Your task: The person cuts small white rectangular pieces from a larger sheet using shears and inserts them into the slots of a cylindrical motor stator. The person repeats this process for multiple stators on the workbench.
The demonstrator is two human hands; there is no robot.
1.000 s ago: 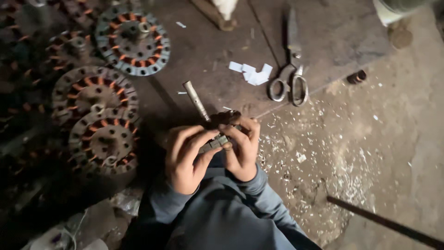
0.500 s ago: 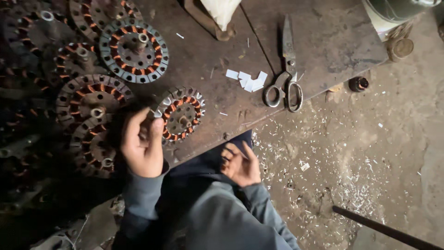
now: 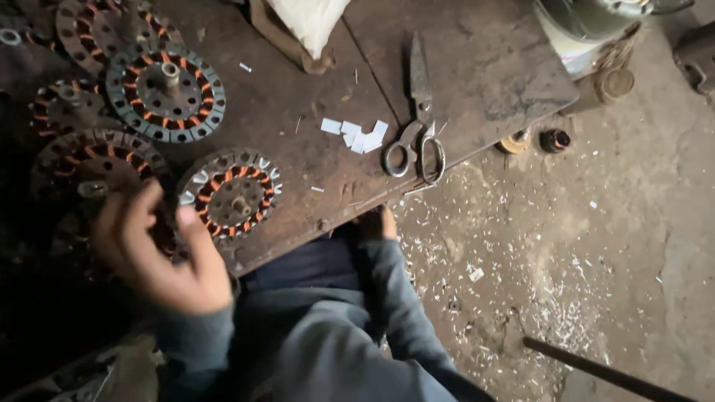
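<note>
Head view is showing a dark wooden desk [image 3: 477,67] carrying several wound stators. Left hand [image 3: 160,249] is hovering with fingers spread and released, just beside the nearest stator [image 3: 231,195], which is lying flat near the desk's front edge with white slot papers showing. Right hand [image 3: 381,222] is lying mostly hidden at the desk edge; its grip cannot be told. Scissors [image 3: 417,126] are lying shut beside white paper pieces [image 3: 356,135].

A round metal stator disc wound with copper-orange coils and white slot papers [image 3: 231,195] lies flat near the dark wooden bench's [image 3: 477,67] near edge, left of centre, short shaft pointing up.
</note>
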